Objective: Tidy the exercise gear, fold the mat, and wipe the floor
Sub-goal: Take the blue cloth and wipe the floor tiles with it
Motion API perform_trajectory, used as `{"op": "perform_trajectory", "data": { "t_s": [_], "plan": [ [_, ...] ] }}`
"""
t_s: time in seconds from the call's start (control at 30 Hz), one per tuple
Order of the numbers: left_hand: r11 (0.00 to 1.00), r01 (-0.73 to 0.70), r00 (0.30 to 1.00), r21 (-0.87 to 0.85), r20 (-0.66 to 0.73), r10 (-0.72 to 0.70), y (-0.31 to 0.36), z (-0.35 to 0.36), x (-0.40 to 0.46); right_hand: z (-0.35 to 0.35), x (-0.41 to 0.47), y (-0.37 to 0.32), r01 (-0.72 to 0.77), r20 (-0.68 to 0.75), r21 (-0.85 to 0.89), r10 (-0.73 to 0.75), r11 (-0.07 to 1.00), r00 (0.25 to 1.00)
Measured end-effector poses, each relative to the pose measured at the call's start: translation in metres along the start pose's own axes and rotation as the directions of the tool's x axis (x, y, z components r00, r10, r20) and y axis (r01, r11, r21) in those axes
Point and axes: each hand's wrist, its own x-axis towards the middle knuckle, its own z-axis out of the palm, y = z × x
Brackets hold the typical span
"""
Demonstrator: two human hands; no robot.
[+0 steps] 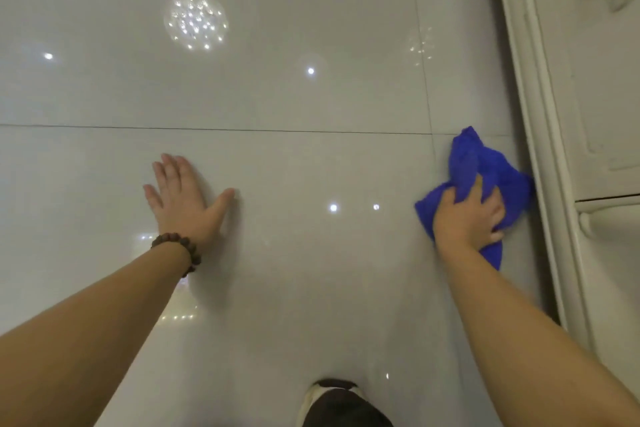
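Left hand (185,199) lies flat, fingers spread, bracing on the floor (311,253); right hand (467,217) grips the bunched blue cloth (467,158), wiping beside the baseboard (540,156).

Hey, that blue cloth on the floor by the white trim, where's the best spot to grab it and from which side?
Grab the bunched ridge in the middle of the blue cloth, coming from above on the open-floor side. The cloth lies crumpled, its raised folds give the fingers something to close round, and the white baseboard blocks its far edge. The right hand already grips it that way, probably the easiest hold.
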Motion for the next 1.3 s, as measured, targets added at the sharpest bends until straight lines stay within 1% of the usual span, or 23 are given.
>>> {"op": "perform_trajectory", "data": {
  "t_s": [0.07, 0.1, 0.17, 0.2, 0.23, 0.27, 0.3, 0.4, 0.47, 0.5, 0.57, 0.6, 0.67, 0.73, 0.8, 0.87, 1.0, 1.07, 1.1, 1.13, 1.2, 1.27, 1.3],
  "plan": [
    [0.998, -0.064, 0.998, -0.016, -0.016, 0.063, -0.009, 0.003, -0.024, 0.02, -0.058, -0.03, 0.285, -0.026, -0.025, -0.286, 0.958, 0.958],
    [0.998, -0.063, 0.998, -0.028, -0.031, 0.062, -0.014, 0.006, -0.036, 0.03, -0.093, -0.042, 0.524, 0.004, -0.051, -0.524, 0.85, 0.852],
    [0.999, 0.009, 0.997, -0.044, -0.079, -0.012, -0.027, 0.006, -0.056, 0.038, -0.148, -0.052, 0.917, 0.162, -0.05, -0.903, 0.395, 0.398],
    [0.997, 0.059, 0.992, -0.039, -0.105, -0.063, -0.039, 0.005, -0.062, 0.039, -0.153, -0.05, 0.986, 0.22, -0.016, -0.962, 0.164, 0.163],
    [0.994, 0.111, 0.985, -0.023, -0.127, -0.113, -0.053, 0.0, -0.067, 0.038, -0.141, -0.051, 1.0, 0.24, 0.017, -0.971, 0.022, 0.017],
    [0.986, 0.167, 0.975, 0.002, -0.151, -0.164, -0.072, -0.005, -0.072, 0.036, -0.121, -0.052, 1.0, 0.226, 0.021, -0.974, 0.006, 0.002],
    [0.971, 0.239, 0.957, 0.034, -0.179, -0.229, -0.093, -0.011, -0.076, 0.036, -0.098, -0.052, 0.994, 0.201, -0.003, -0.973, 0.113, 0.111],
    [0.85, 0.517, 0.847, 0.102, -0.202, -0.492, -0.146, -0.024, -0.09, 0.029, -0.027, -0.06, 0.751, 0.09, -0.077, -0.745, 0.656, 0.661],
    [0.782, 0.62, 0.781, 0.067, -0.147, -0.607, -0.158, -0.024, -0.094, 0.019, -0.006, -0.079, 0.474, 0.067, -0.036, -0.471, 0.88, 0.88],
    [0.764, 0.643, 0.763, 0.051, -0.13, -0.634, -0.159, -0.022, -0.094, 0.019, -0.011, -0.091, 0.378, 0.075, -0.021, -0.376, 0.925, 0.924],
    [0.752, 0.658, 0.75, 0.041, -0.129, -0.649, -0.157, -0.018, -0.094, 0.03, -0.049, -0.11, 0.466, 0.072, -0.043, -0.463, 0.884, 0.883],
    [0.753, 0.657, 0.75, 0.038, -0.131, -0.648, -0.157, -0.016, -0.094, 0.04, -0.078, -0.116, 0.625, 0.06, -0.053, -0.622, 0.779, 0.781],
    [0.753, 0.657, 0.75, 0.037, -0.141, -0.646, -0.158, -0.014, -0.093, 0.055, -0.148, -0.118, 0.913, 0.093, -0.041, -0.909, 0.405, 0.407],
    [0.755, 0.654, 0.751, 0.037, -0.143, -0.644, -0.159, -0.014, -0.094, 0.06, -0.196, -0.11, 0.998, 0.157, 0.017, -0.986, 0.063, 0.06],
    [0.766, 0.642, 0.761, 0.027, -0.142, -0.633, -0.16, -0.014, -0.094, 0.061, -0.188, -0.116, 0.997, 0.191, 0.042, -0.979, -0.06, -0.067],
    [0.764, 0.645, 0.758, 0.023, -0.145, -0.636, -0.16, -0.014, -0.093, 0.064, -0.149, -0.135, 0.998, 0.157, 0.002, -0.985, 0.066, 0.065],
    [0.766, 0.642, 0.761, 0.024, -0.145, -0.633, -0.161, -0.013, -0.091, 0.055, -0.072, -0.198, 0.772, 0.127, -0.036, -0.764, 0.634, 0.633],
    [0.766, 0.642, 0.761, 0.03, -0.147, -0.632, -0.164, -0.011, -0.092, 0.054, -0.084, -0.221, 0.652, 0.121, -0.033, -0.644, 0.758, 0.755],
    [0.767, 0.641, 0.762, 0.031, -0.143, -0.631, -0.165, -0.011, -0.092, 0.058, -0.105, -0.225, 0.684, 0.125, -0.043, -0.676, 0.728, 0.727],
    [0.767, 0.641, 0.762, 0.029, -0.138, -0.632, -0.166, -0.011, -0.091, 0.065, -0.134, -0.223, 0.782, 0.123, -0.05, -0.773, 0.622, 0.623],
    [0.762, 0.648, 0.757, 0.019, -0.126, -0.641, -0.166, -0.01, -0.089, 0.08, -0.208, -0.205, 0.979, 0.153, -0.021, -0.967, 0.203, 0.204],
    [0.753, 0.658, 0.75, 0.027, -0.114, -0.652, -0.167, -0.01, -0.088, 0.085, -0.261, -0.183, 0.965, 0.22, 0.052, -0.94, -0.258, -0.263],
    [0.753, 0.658, 0.751, 0.032, -0.108, -0.652, -0.168, -0.01, -0.088, 0.086, -0.267, -0.183, 0.911, 0.246, 0.092, -0.878, -0.402, -0.412]
  ]
}}
